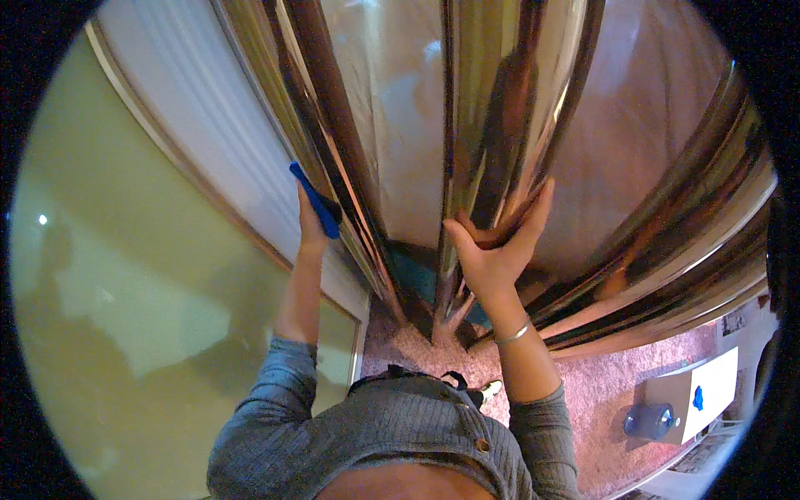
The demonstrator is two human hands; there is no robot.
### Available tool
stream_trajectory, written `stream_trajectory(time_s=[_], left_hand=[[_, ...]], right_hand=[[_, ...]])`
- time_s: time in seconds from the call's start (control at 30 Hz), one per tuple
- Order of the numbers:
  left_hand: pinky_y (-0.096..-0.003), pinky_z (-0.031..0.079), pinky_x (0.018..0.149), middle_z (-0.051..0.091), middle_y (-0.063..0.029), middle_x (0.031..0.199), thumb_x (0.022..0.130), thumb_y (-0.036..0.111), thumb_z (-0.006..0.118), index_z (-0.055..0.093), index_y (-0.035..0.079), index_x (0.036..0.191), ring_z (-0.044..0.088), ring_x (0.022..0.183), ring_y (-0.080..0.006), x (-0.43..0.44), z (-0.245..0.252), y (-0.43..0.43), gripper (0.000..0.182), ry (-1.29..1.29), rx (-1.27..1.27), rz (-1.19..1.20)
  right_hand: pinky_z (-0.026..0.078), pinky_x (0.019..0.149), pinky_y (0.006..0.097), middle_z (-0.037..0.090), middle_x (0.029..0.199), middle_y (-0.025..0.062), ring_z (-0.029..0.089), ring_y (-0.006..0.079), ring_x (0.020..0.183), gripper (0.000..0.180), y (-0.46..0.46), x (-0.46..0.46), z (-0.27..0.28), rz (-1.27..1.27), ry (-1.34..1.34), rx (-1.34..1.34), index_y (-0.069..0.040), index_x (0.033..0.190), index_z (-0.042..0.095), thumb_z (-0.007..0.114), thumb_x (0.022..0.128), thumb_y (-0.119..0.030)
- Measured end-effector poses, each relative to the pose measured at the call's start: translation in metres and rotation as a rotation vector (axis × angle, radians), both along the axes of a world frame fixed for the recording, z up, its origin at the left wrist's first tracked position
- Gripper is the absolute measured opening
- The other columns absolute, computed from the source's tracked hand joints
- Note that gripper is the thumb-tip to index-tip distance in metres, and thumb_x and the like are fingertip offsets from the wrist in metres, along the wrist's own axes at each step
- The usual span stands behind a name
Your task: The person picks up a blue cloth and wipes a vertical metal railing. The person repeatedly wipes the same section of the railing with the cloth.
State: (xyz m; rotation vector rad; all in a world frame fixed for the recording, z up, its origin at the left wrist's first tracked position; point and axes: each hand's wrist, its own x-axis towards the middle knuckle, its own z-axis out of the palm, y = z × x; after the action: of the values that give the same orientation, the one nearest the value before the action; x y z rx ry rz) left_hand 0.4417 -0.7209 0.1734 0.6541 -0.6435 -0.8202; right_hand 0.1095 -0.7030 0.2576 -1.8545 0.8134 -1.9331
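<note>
Tall, shiny metallic panels or columns [494,94] rise in front of me, with broad glossy panes between them. My left hand [310,215] is at the left edge of the shiny surface, holding a flat blue object [315,203], perhaps a squeegee or brush, with a dark part facing the surface. Its exact kind cannot be told. My right hand [503,250] is spread, thumb and fingers apart, against the middle column, whose surface reflects it. Nothing shows in that hand. A metal bracelet is on the right wrist.
A green wall [125,300] with pale trim stands at the left. Pinkish carpet [594,400] covers the floor. At the lower right are a large blue water bottle [649,421] and a white-topped box or table [715,390] with a small blue item [698,398] on it.
</note>
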Motion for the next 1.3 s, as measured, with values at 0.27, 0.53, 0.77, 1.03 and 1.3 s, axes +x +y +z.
stream_trajectory(time_s=[0.27, 0.53, 0.77, 1.03, 1.3], left_hand=[[-0.0492, 0.035, 0.113, 0.041, -0.0333, 0.143, 0.094, 0.032, 0.073, 0.02, -0.008, 0.155, 0.044, 0.129, -0.0478, -0.059, 0.184, 0.0, 0.09, -1.207, -0.087, 1.232], [-0.0506, 0.035, 0.114, 0.042, -0.0301, 0.15, 0.095, 0.032, 0.072, 0.038, -0.001, 0.152, 0.044, 0.135, -0.0458, -0.108, 0.365, -0.006, 0.075, -1.399, 0.017, 1.839], [-0.0596, 0.032, 0.114, 0.042, -0.021, 0.156, 0.089, 0.03, 0.073, 0.054, 0.01, 0.146, 0.038, 0.142, -0.0456, -0.11, 0.257, -0.006, 0.063, -1.913, 0.213, 1.804], [-0.0701, 0.027, 0.114, 0.043, -0.0023, 0.157, 0.083, 0.029, 0.075, 0.068, 0.026, 0.131, 0.033, 0.145, -0.0429, -0.086, 0.035, 0.021, 0.049, -1.82, 0.053, 1.335], [-0.0691, 0.03, 0.112, 0.035, -0.0179, 0.159, 0.081, 0.027, 0.082, 0.064, 0.026, 0.138, 0.031, 0.14, -0.0554, -0.079, 0.071, 0.026, 0.06, -1.604, -0.031, 1.277]], right_hand=[[0.05, 0.109, 0.0399, 0.01, 0.167, 0.017, 0.021, 0.0305, 0.152, 0.123, 0.01, -0.002, 0.004, 0.042, -0.003, 0.037, -0.006, 0.163, -0.001, 0.086, 0.076, 0.003], [0.036, 0.118, 0.0395, 0.014, 0.166, 0.0188, 0.023, 0.0304, 0.151, 0.123, 0.022, -0.008, 0.019, 0.009, 0.01, -0.001, -0.003, 0.163, 0.0, 0.087, 0.076, 0.002], [0.029, 0.122, 0.0411, 0.014, 0.166, 0.02, 0.024, 0.0325, 0.151, 0.123, 0.019, -0.002, 0.02, -0.013, 0.023, -0.004, -0.002, 0.163, 0.002, 0.088, 0.074, -0.001], [0.019, 0.124, 0.0421, 0.019, 0.165, 0.0212, 0.023, 0.0335, 0.152, 0.125, 0.02, -0.006, 0.019, -0.147, 0.098, -0.035, 0.001, 0.162, 0.007, 0.092, 0.072, -0.012], [0.021, 0.124, 0.0425, 0.019, 0.165, 0.0225, 0.022, 0.0348, 0.152, 0.124, 0.019, -0.003, 0.02, -0.117, 0.049, -0.035, 0.003, 0.161, 0.009, 0.092, 0.072, -0.015]])
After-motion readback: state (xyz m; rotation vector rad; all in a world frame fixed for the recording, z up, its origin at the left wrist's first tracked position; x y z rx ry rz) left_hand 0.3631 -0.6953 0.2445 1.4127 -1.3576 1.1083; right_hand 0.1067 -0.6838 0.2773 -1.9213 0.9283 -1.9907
